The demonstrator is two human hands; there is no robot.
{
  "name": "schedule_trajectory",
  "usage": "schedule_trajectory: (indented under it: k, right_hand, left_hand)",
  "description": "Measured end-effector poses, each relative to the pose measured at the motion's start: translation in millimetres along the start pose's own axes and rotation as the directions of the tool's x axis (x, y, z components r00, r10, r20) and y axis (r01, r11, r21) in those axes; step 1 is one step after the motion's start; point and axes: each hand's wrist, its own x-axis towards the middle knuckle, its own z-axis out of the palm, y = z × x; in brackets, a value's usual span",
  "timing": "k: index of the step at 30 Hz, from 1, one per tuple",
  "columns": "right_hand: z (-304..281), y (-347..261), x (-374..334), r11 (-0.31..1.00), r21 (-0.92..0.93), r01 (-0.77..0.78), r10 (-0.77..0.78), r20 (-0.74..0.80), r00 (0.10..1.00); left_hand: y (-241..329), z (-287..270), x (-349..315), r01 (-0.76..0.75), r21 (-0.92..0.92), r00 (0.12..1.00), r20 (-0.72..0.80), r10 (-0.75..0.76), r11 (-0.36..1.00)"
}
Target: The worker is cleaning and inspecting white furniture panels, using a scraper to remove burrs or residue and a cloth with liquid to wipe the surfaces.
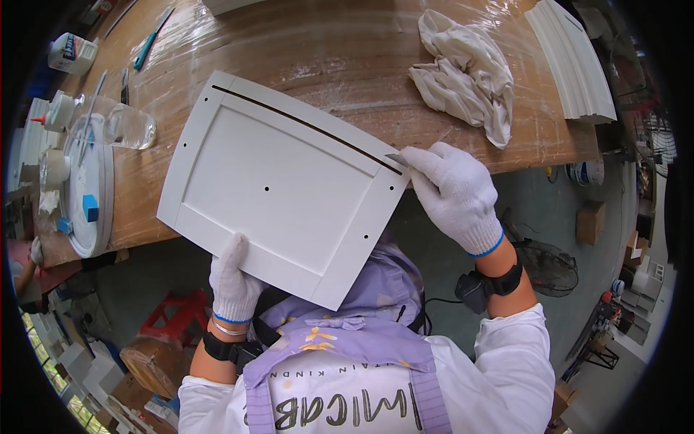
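Note:
A white framed panel (289,217) with a recessed middle, a long dark slot near its far edge and several small holes lies tilted, partly on the table and partly over its front edge. My left hand (235,281), in a white glove, grips the panel's near edge with the thumb on top; its other fingers are hidden beneath. My gloved right hand (457,189) pinches a small pointed metal blade (395,158) at the slot's right end. Whether the blade touches the panel, I cannot tell. The blade's handle, if any, is hidden in the fingers.
The wooden table (347,65) bears a crumpled white cloth (470,72) and stacked white boards (571,61) on the right. On the left are a clear squeeze bottle (126,123), a white bottle (72,53), a teal-handled knife (150,43) and a round white lid (90,217).

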Motion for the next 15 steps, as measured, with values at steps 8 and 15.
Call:
schedule_trajectory:
  k: [8,15]
  right_hand:
    - [1.2,7.2,0.7,0.999,0.028,-0.032,0.034,-0.047,0.998]
    - [-2.8,5.2,2.6,0.999,0.028,-0.031,0.031,-0.016,0.999]
  left_hand:
    - [-0.5,-1.8,0.7,-0.013,0.031,1.000,0.002,0.013,0.999]
    - [-0.5,-0.2,0.1,-0.006,-0.026,1.000,-0.011,0.006,1.000]
